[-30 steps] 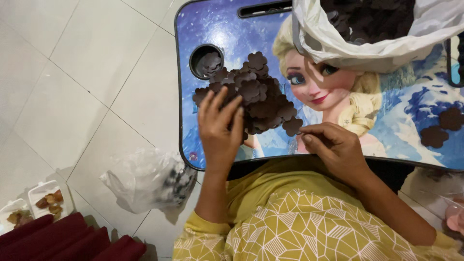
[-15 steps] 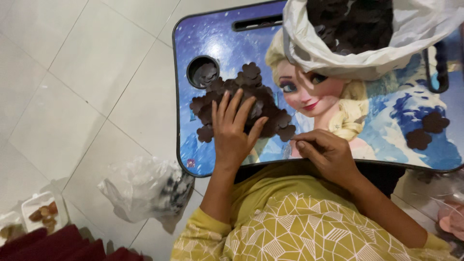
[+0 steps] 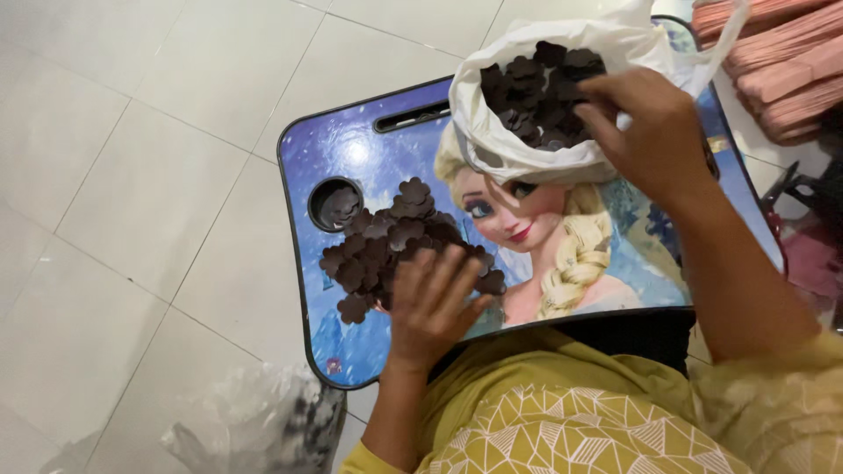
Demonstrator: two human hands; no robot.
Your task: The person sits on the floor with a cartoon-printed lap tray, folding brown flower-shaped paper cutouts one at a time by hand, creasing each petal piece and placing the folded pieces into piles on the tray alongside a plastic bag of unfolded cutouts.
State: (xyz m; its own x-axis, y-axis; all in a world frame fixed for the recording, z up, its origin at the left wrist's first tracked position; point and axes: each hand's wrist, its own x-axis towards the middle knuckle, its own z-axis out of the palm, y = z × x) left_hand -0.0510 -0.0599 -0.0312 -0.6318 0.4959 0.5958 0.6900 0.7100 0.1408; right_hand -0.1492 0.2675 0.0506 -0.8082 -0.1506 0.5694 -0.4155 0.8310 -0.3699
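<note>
Flower-shaped brown cutouts, judged thin, light and easily bent, are heaped on the printed lap counter under the flat, unclenched left hand, while more are pinched edgewise by the right hand inside the white bag.

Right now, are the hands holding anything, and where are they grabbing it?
Left hand lies flat on the pile of brown flower-shaped pieces, gripping nothing. Right hand reaches into the white bag of pieces; whether its fingertips pinch one cannot be told.
</note>
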